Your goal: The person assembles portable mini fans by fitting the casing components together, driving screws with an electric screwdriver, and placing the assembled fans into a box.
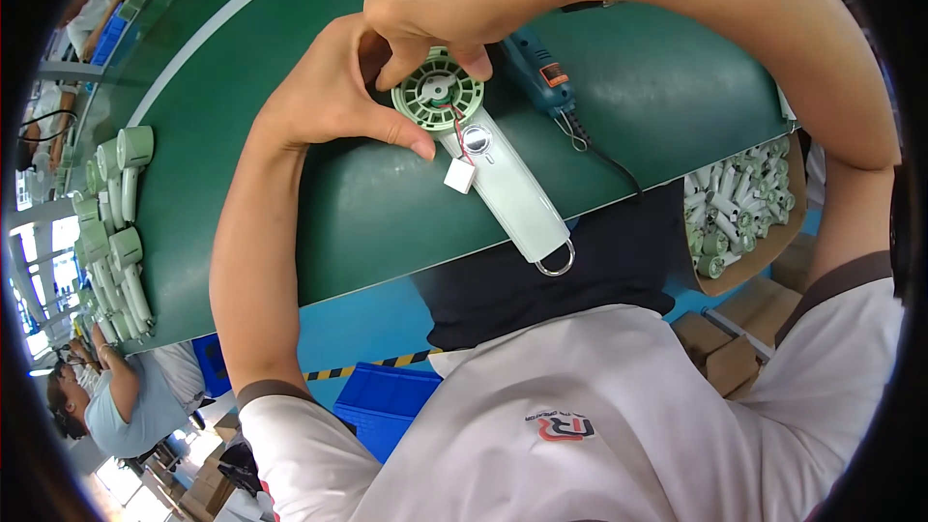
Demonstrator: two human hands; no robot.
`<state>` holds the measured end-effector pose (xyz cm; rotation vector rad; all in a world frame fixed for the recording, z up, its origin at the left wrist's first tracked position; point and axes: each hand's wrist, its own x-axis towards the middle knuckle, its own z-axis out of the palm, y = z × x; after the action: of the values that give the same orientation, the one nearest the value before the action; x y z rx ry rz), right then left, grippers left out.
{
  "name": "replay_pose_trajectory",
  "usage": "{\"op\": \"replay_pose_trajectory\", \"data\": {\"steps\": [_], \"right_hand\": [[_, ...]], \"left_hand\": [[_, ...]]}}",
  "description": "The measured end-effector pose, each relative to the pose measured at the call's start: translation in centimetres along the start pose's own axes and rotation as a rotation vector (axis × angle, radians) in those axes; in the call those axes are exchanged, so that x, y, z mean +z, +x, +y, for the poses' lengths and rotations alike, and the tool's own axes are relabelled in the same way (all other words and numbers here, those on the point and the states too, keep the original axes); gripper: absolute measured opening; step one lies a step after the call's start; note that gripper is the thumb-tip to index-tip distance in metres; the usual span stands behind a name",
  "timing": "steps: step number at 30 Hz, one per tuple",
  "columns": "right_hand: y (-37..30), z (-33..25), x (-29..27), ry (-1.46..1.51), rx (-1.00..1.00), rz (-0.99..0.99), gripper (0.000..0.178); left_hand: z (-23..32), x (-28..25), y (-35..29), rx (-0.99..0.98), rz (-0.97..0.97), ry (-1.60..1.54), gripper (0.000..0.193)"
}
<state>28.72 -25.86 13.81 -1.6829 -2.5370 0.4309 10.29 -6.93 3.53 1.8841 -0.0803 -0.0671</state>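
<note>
A pale green handheld fan (pixel 512 195) lies slantwise above the green table, its round slotted head at the far end and a metal loop (pixel 556 259) at the handle's near end. From the middle of the head, red and dark wires run to a small white square piece (pixel 459 175) beside the handle. My left hand (pixel 329 97) grips the head from the left, thumb along its near rim, other fingers mostly hidden. Reaching over from the far side, my right hand (pixel 430 5) is closed at the rim with bent fingers and thumb. What lies under its fingertips is hidden.
A teal electric screwdriver (pixel 537 75) with a dark cord lies right of the fan. Several green fans (pixel 121 203) stand at the table's left. A carton (pixel 764 271) of small parts is at right, a blue crate (pixel 382 401) below the table edge. Other people work at left.
</note>
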Motion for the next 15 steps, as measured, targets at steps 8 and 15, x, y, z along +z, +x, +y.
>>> {"op": "replay_pose_trajectory", "data": {"steps": [8, 15], "right_hand": [[0.6, 1.1, -0.9, -0.060, -0.023, -0.093, 0.061], [2.6, 1.2, -1.4, -0.145, -0.084, -0.110, 0.064]], "left_hand": [[1.5, 0.5, 0.3, -0.073, -0.019, -0.165, 0.073], [0.2, 0.3, -0.2, 0.055, -0.018, -0.122, 0.061]]}}
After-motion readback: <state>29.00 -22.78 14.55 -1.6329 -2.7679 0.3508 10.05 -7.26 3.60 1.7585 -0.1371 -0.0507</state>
